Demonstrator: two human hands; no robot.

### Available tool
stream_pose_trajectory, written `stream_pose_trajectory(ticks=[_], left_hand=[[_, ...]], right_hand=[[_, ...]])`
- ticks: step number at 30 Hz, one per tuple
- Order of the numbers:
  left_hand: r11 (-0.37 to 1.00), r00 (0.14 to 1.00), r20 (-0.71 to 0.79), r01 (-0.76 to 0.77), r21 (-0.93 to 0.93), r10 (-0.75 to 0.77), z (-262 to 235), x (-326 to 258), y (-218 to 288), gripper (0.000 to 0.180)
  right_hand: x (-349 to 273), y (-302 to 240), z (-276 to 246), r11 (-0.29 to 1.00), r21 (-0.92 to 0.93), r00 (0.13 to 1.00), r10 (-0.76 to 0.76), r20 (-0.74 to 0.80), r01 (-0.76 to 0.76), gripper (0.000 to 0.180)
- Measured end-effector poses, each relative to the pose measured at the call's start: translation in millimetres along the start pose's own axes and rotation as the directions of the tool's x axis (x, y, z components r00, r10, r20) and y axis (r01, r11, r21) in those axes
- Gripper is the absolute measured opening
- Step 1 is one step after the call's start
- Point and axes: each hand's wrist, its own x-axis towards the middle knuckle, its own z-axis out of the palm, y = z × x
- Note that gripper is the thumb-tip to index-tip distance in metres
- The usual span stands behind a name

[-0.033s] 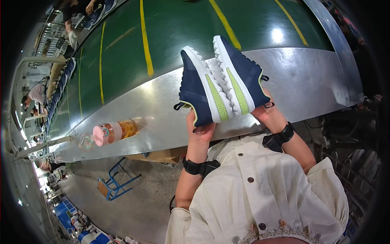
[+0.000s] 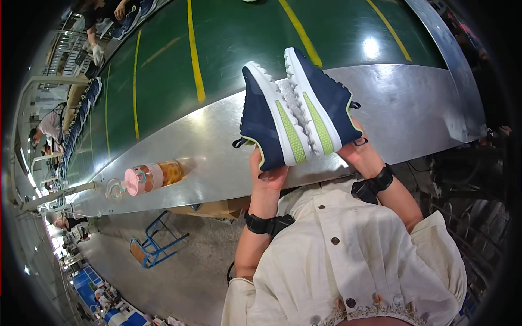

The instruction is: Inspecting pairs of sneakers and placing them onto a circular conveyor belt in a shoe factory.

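Note:
Two navy sneakers with white chunky soles and lime-green midsole patches are held up together, soles facing each other, toes pointing away from me. My left hand [image 2: 272,175] grips the left sneaker [image 2: 260,111] at its heel; most of the fingers are hidden by the shoe. At the other heel, my right hand [image 2: 354,151] is closed on the right sneaker [image 2: 325,89], its fingers also largely out of sight. The soles touch or nearly touch at the heels and spread apart toward the toes. Each heel carries a dark pull loop.
Beneath the sneakers runs a metal ledge [image 2: 413,108] beside a green conveyor belt [image 2: 234,32] with yellow lines. A pink-lidded bottle [image 2: 149,178] lies on the ledge to the left. Below stands a blue-framed stool [image 2: 155,244]. Across the belt, a gloved person [image 2: 98,51] works near more shoes.

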Motion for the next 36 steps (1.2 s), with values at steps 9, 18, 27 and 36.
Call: stream_pose_trajectory(ticks=[9,18,27,36], left_hand=[[0.997,0.993,0.096,0.062,0.035,-0.065,-6,-6,2,0.036],[0.666,0.88,0.332,-0.474,0.576,0.339,35,-18,6,0.051],[0.226,0.692,0.527,-0.687,0.691,0.493,75,-25,-13,0.066],[0.397,0.965,0.091,-0.185,0.899,0.245,36,-20,-10,0.061]], right_hand=[[-11,-2,6,1.0,0.008,0.999,0.0,0.043,-0.001,0.037],[-30,-30,37,0.586,-0.67,0.874,-0.439,0.21,0.456,0.051],[-31,-6,50,0.418,-0.623,0.713,-0.608,0.349,0.661,0.05],[-47,0,34,0.267,-0.923,0.912,-0.375,0.167,0.279,0.052]])
